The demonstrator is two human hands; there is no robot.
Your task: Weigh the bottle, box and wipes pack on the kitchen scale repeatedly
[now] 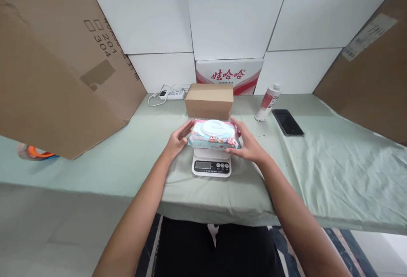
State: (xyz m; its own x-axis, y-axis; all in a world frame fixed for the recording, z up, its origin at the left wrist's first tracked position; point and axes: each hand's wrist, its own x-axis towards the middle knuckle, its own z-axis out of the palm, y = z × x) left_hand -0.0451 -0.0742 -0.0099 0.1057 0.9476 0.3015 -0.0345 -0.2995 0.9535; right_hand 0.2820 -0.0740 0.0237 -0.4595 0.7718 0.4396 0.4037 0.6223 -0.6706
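A surface (333,171) draped in pale green cloth is carrying a white scale (211,166) near its front edge, a brown box (209,101), power strip (172,94), bottle (269,102) and black phone (288,122) toward its back edge.

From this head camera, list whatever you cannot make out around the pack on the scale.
- White digital kitchen scale: display reading too small to read; its platform is hidden by the pastel wet-wipe pack with white lid.
- Pack's print: too small.
- Left hand and right hand: the pack's ends hide the palms' contact.
- Brown cardboard box: contents hidden, closed.
- Black phone: screen dark.
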